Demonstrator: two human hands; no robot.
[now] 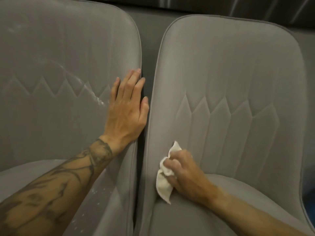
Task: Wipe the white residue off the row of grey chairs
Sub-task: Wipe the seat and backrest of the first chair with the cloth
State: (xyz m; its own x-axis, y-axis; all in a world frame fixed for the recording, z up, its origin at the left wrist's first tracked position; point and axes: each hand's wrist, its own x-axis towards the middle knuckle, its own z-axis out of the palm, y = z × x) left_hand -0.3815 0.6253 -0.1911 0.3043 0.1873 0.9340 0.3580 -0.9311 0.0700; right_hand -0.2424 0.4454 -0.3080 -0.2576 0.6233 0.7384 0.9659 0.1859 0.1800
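Two grey upholstered chairs stand side by side. The left chair [56, 48] carries a curved streak of white residue [95, 96] across its backrest and white flecks [95, 190] on its seat. My left hand [127, 108] rests flat on that backrest's right edge, fingers straight, just right of the streak. The right chair [230, 68] has no visible residue on its backrest. My right hand [185, 174] grips a crumpled white cloth [164, 181] against the lower left of the right chair's backrest, where it meets the seat.
A narrow dark gap [144, 79] separates the two backrests. Behind them runs a grey surface [150, 26] under a dark band [221, 5] at the top. A bluish patch [309, 198] shows at the far right edge.
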